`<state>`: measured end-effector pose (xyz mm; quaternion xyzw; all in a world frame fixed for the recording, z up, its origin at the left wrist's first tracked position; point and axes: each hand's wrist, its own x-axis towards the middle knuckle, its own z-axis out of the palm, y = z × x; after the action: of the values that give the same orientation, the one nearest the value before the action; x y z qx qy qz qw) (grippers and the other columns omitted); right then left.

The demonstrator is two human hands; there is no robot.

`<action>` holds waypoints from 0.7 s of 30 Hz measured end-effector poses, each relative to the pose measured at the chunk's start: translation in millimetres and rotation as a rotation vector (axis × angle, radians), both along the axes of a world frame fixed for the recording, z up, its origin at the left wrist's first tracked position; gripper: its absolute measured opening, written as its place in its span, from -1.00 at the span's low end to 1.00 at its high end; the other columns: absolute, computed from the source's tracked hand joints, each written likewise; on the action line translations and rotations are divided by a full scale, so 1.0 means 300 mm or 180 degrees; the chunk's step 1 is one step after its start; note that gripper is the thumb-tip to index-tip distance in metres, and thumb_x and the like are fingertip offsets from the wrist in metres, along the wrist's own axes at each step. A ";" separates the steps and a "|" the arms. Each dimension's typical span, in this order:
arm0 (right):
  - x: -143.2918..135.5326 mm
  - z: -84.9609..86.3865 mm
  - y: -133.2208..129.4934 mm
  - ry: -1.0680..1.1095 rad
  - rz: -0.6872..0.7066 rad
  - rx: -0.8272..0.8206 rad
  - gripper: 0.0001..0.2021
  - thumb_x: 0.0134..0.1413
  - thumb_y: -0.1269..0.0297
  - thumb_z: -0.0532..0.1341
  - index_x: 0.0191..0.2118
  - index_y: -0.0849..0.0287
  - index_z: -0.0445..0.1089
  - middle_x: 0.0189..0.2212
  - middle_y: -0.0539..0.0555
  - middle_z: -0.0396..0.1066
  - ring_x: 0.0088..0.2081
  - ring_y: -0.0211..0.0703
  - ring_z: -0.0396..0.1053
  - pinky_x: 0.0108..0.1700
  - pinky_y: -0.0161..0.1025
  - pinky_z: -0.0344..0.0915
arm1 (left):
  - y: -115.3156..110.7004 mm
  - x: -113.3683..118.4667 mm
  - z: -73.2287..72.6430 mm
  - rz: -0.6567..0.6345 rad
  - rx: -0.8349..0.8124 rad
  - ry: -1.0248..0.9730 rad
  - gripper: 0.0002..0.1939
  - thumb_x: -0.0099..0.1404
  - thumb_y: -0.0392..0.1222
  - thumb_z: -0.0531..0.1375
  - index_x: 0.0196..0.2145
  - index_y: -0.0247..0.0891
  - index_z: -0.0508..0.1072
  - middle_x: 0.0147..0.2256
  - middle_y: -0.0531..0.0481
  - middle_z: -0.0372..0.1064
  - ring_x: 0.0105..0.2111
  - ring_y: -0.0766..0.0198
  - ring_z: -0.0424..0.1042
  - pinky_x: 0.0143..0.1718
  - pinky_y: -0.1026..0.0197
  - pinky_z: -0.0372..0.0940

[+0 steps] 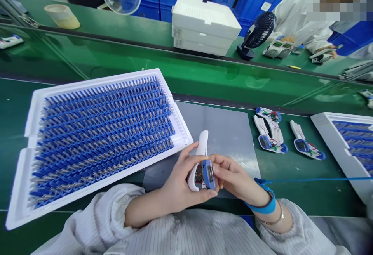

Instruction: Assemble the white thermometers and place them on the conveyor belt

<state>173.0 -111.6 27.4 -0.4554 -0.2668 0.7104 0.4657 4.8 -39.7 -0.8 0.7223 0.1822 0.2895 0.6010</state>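
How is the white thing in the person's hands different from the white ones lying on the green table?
The held shell is gripped by the left hand and right hand and stands nearly upright; the three loose shells lie flat, untouched. The held shell is over the grey mat; the loose shells rest on the green table. All are white with a blue end and coloured wires.

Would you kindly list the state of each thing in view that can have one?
White device shell: held in both hands, open side showing wires.
Blue part: set at the shell's near end, pinched by the right hand.
Left hand: closed around the shell.
Large white tray: full of blue parts in rows.
Three shells on table: lying open, wires exposed.
Fan: upright; running or not, cannot tell.
Stacked white trays: closed stack.
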 end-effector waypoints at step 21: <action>-0.059 -0.053 -0.054 -0.0139 -0.0284 0.0430 -0.66 0.07 0.06 0.28 -0.33 0.21 0.19 -0.56 -0.12 0.24 -0.61 -0.48 0.18 -0.56 -0.51 0.13 | -0.038 0.007 -0.033 0.0211 0.0674 0.0186 -0.24 -0.04 0.09 0.36 0.01 -0.11 0.07 0.20 -0.28 -0.36 0.24 -0.32 -0.15 0.02 -0.24 0.22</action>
<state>155.3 -127.8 11.7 -0.4497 -0.3037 0.6591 0.5206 6.8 -51.1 -10.7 0.7835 0.1917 0.3057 0.5059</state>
